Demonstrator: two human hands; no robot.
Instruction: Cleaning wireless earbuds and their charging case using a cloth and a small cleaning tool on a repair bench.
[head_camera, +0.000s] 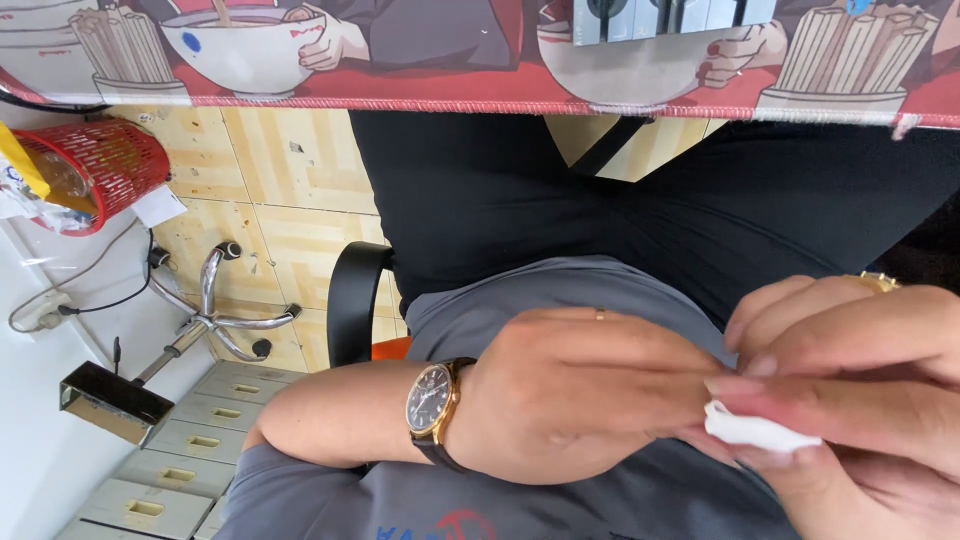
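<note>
Two bare hands meet over the lap, below the table edge (480, 103): the left hand (570, 395), wearing a dark-faced gold wristwatch (432, 400), curls narrow beside the right hand (860, 390), which pinches a small white folded paper scrap (755, 430), apparently barely worked.

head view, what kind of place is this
Probably a small office or home desk: a swivel chair, a drawer unit, a red waste basket. The hands pinch a white scrap.
</note>
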